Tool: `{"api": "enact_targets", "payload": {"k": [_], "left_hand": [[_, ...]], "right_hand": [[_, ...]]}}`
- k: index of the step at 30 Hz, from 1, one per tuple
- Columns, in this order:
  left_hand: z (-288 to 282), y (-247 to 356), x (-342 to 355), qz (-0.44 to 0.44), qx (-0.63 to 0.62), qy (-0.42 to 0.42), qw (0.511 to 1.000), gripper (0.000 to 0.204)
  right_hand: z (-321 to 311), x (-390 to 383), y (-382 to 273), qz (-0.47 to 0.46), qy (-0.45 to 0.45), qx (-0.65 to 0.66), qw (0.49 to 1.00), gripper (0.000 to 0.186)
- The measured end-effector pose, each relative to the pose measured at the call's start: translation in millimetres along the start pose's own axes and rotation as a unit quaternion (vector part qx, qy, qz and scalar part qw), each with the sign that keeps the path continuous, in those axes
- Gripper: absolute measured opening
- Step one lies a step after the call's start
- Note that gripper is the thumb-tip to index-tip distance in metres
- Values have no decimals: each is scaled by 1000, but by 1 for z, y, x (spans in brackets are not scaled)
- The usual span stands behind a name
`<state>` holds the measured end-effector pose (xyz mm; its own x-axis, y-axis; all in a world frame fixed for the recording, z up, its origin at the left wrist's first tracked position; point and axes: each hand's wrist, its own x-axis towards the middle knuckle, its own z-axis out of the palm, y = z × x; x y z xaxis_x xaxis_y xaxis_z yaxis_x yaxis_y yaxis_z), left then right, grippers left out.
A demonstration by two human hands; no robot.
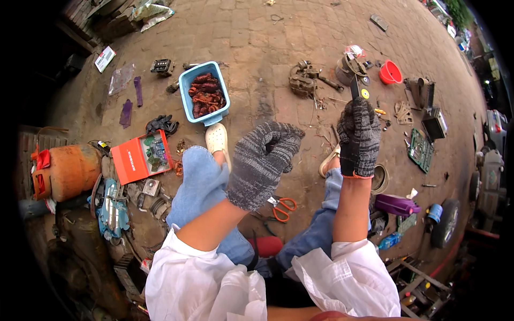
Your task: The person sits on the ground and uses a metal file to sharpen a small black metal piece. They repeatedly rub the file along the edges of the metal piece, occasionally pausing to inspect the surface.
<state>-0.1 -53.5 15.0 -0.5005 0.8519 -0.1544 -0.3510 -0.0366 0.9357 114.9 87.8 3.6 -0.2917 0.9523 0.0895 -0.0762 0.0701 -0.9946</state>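
Both my hands wear dark grey knitted work gloves and are raised over the ground in front of my knees. My left hand point(265, 163) has its fingers curled inward; whatever they hold, if anything, is hidden. My right hand point(358, 136) is closed in a grip, and a dark flat blade-like piece point(354, 88) sticks up above its fingers. The rest of that piece is covered by the glove. Below and between my hands, orange-handled scissors point(284, 209) lie near a red cylinder-shaped thing point(265, 246).
A blue tub point(187, 80) of reddish-brown pieces stands ahead. To the left are an open orange-red box point(128, 162) and an orange gas cylinder point(75, 171). A greasy metal part point(303, 80), red bowl point(390, 73), green tool case point(421, 151) and wheel point(445, 223) lie ahead and right.
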Motion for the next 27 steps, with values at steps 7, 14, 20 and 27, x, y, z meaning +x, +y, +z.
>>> {"api": "enact_targets", "payload": {"k": [7, 14, 20, 27], "left_hand": [[-8, 2, 8, 23, -31, 31, 999, 20], [-5, 2, 7, 37, -39, 60, 997, 19], [-7, 2, 8, 43, -38, 47, 997, 19], [1, 4, -1, 3, -5, -27, 1000, 19]], "right_hand": [[20, -28, -20, 109, -245, -30, 963, 20], [30, -33, -17, 106, -266, -28, 958, 20], [34, -37, -15, 85, -239, -22, 967, 16], [18, -19, -11, 116, -105, 59, 986, 17]]}}
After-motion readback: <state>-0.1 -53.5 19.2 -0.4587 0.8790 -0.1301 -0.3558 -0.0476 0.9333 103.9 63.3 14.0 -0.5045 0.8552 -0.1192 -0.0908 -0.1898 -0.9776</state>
